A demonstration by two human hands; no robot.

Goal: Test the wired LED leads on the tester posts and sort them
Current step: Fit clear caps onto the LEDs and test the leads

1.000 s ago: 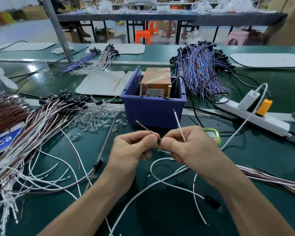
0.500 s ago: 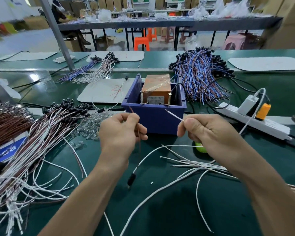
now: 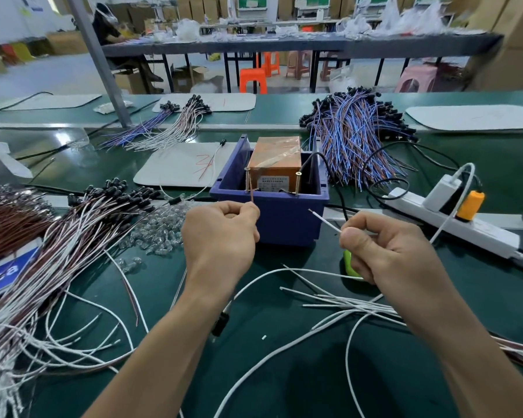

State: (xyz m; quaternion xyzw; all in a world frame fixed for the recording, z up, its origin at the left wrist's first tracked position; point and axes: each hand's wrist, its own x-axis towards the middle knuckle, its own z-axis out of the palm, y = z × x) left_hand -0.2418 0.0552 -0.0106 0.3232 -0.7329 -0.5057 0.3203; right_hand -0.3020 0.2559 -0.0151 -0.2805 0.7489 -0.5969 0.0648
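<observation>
brown wire bundle [image 3: 6, 218]: far left edge of the green table [image 3: 405, 387], packed and lying flat.
white-and-brown lead pile [image 3: 73, 242]: just right of the bundle, black caps at the far end, loose ends fanned toward the near edge.
clear leds [image 3: 160, 230]: loose heap between the pile and the left hand.
left hand [image 3: 221, 236]: thumb and forefinger clamped together on the brown lead [image 3: 251, 196]; other fingers curled.
brown lead: points up from the pinch to the left post [image 3: 248, 181]; contact cannot be told.
blue bin [image 3: 284, 218]: centre of the table, holds the orange tester [image 3: 275, 161] with one post at each front corner.
right post [image 3: 298, 184]: nothing touching it.
white lead [image 3: 325, 221]: bare tip in front of the bin wall, below and apart from the right post.
right hand [image 3: 384, 251]: thumb and forefinger pinched on the white lead.
green item [image 3: 349, 260]: mostly hidden under the right hand.
blue-and-brown bundle [image 3: 357, 140]: behind the bin, to its right.
power strip [image 3: 453, 218]: far right, plugs seated.
</observation>
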